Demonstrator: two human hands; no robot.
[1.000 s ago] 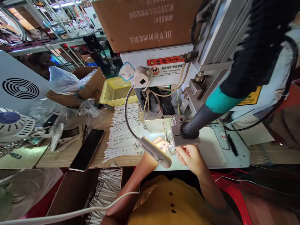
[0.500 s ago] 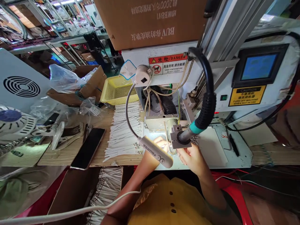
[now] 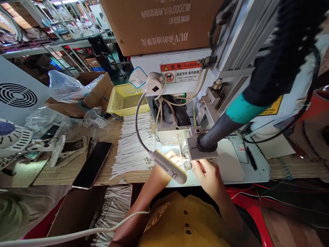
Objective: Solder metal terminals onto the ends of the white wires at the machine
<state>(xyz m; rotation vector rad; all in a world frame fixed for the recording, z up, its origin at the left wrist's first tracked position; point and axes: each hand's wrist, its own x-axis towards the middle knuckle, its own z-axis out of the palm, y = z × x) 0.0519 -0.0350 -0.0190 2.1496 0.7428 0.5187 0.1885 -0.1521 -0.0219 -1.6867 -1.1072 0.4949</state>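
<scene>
My left hand [image 3: 164, 169] rests at the worktop under the machine head, partly hidden behind a gooseneck lamp [image 3: 168, 166]. Its fingers look bent together; what they hold is too small to make out. Opposite it, my right hand [image 3: 209, 175] has thumb and fingers pinched just below a metal clamp block [image 3: 199, 144], which covers the fingertips. Clamped in that block is a thick dark handle with a teal band [image 3: 238, 108], leaning up to the right. Thin white strips with small metal ends [image 3: 133, 144] lie in rows on paper left of my hands.
A phone [image 3: 93, 164] lies on the wooden table. Behind it stand a yellow basket [image 3: 125, 99] and an open carton [image 3: 89, 92]. A box of white strips [image 3: 115, 206] sits below the table edge. White paper [image 3: 230, 164] and a black pen [image 3: 252, 158] lie right.
The clamped handle with the teal band has risen toward the camera and now hides the screen. My right hand's fingers have drawn closer together. The whole view has shifted slightly.
</scene>
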